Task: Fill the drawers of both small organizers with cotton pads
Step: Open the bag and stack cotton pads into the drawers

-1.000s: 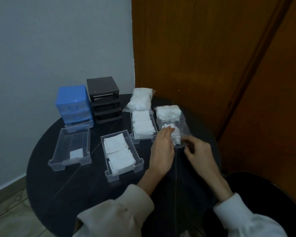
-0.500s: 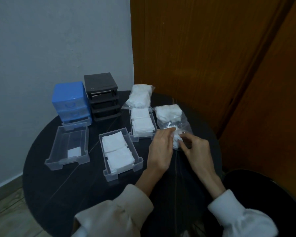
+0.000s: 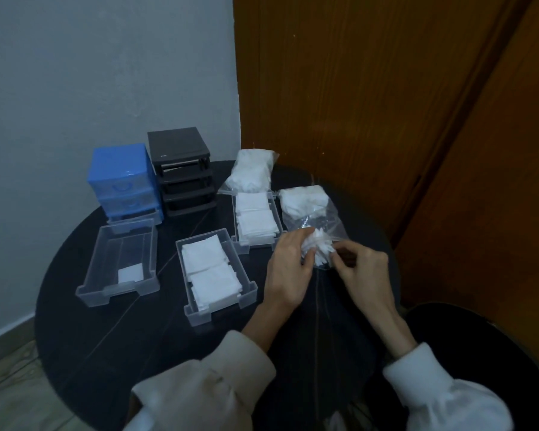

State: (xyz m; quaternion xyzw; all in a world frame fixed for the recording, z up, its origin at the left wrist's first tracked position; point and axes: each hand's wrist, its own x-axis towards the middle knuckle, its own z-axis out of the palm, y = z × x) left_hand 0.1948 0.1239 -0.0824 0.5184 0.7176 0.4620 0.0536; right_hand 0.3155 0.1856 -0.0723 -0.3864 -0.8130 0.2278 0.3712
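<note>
So both hands are working at the mouth of a clear plastic zip bag (image 3: 311, 213) lying on the round black table (image 3: 112, 337). The left hand (image 3: 288, 269) is curling its fingers around a fanned-out bunch of white square cotton pads (image 3: 319, 251), and the right hand (image 3: 363, 270) is pinching the bag's edge right beside them. Just left of the left hand, a clear plastic drawer (image 3: 249, 289) is sitting packed with pads, another full one (image 3: 277, 223) is lying just beyond its fingertips, and a nearly empty one (image 3: 119, 290) is sitting further left. Beyond those, the blue plastic organizer (image 3: 122, 178) and the black plastic organizer (image 3: 181, 169) are standing side by side.
</note>
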